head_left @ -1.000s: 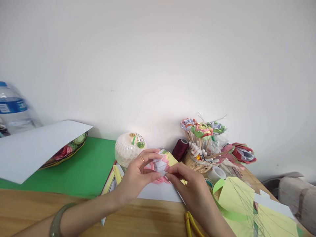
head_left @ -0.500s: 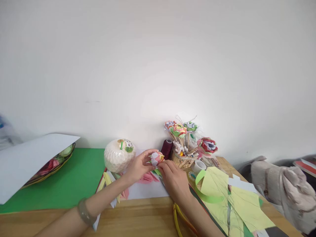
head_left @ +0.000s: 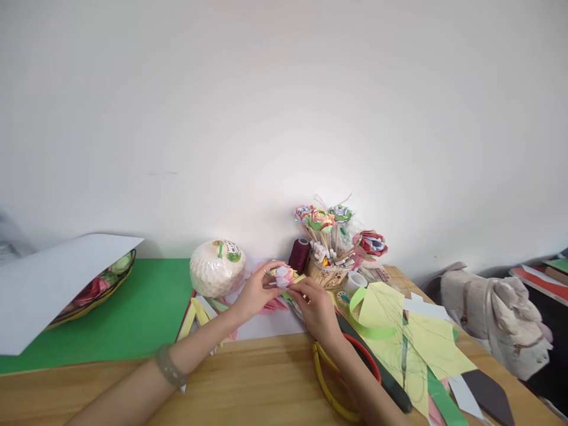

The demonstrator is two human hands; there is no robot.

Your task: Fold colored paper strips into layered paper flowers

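A small folded paper flower [head_left: 284, 276] in pink, white and yellow is held between my two hands, above the middle of the table. My left hand [head_left: 257, 291] grips it from the left, with thumb and fingers closed on its side. From the right, my right hand [head_left: 315, 305] pinches at the flower's lower right edge, where a yellowish paper piece [head_left: 300, 278] shows by the fingertips. Pink paper scraps [head_left: 273, 306] and a white sheet [head_left: 257, 328] lie beneath the hands.
A wrapped white coconut [head_left: 217, 269] stands left, beside a green sheet [head_left: 146, 307]. Behind are a maroon thread spool [head_left: 299, 255] and a basket [head_left: 328, 275] of paper flowers. Yellow-handled scissors [head_left: 326, 384] lie near my right forearm, beside yellow paper sheets [head_left: 381, 307] and a tape roll [head_left: 355, 282].
The flower has turned in my fingers, and my right hand has shifted to its right side, bringing a yellowish paper piece into view. The camera view has shifted slightly.
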